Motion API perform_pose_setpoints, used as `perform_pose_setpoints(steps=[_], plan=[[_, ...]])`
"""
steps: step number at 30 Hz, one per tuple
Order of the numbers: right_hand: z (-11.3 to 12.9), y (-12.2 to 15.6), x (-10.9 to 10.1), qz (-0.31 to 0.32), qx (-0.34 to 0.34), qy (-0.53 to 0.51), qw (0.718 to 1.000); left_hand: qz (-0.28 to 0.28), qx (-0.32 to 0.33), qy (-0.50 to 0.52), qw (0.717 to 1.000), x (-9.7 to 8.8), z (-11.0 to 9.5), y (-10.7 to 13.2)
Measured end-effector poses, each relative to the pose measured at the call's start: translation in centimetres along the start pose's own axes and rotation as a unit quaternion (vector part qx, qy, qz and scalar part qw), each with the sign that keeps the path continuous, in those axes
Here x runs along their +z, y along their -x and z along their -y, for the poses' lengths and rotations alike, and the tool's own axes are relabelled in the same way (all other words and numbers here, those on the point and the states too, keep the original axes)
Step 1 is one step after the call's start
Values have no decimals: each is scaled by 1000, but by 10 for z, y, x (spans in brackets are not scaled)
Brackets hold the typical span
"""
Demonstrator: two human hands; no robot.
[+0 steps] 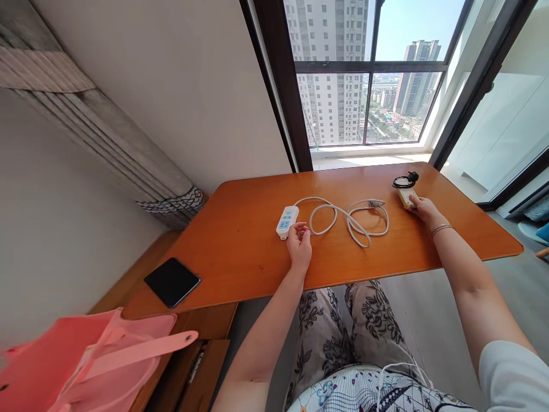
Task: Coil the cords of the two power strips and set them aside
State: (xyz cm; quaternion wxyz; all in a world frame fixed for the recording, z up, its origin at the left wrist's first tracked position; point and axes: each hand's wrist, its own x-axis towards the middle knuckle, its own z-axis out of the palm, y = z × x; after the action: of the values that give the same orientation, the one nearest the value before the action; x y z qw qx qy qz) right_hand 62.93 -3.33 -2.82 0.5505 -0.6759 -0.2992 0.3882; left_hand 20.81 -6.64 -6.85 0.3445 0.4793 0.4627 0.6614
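Note:
A white power strip (pixel 287 221) lies on the orange wooden table (pixel 240 252), its white cable (pixel 351 220) looped in coils to the right. My left hand (pixel 299 247) rests just right of the strip with fingers loosely curled, touching or nearly touching its near end. My right hand (pixel 422 209) reaches to the far right part of the table, fingers on a small cream-coloured block (pixel 404 197). A black coiled cord with a plug (pixel 405 180) lies right behind that block.
A black tablet (pixel 172 281) lies on the table's near left corner. A pink bag (pixel 86 360) sits at lower left beside a wooden unit. A folded grey mat leans on the wall. Large windows stand behind the table.

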Motion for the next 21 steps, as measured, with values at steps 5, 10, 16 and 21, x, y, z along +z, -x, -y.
perform_pose_setpoints(steps=[5,10,16,21], plan=[[5,-20,7,-8,-1,42,999,8,-12,1,1000,0,0,3],[7,-32,8,-19,-12,137,990,13,-22,6,1000,0,-1,4],[12,-42,6,-66,-47,310,947,15,-27,20,999,-1,-1,5],[4,-38,9,-82,-82,368,923,9,-23,26,999,-1,1,5]])
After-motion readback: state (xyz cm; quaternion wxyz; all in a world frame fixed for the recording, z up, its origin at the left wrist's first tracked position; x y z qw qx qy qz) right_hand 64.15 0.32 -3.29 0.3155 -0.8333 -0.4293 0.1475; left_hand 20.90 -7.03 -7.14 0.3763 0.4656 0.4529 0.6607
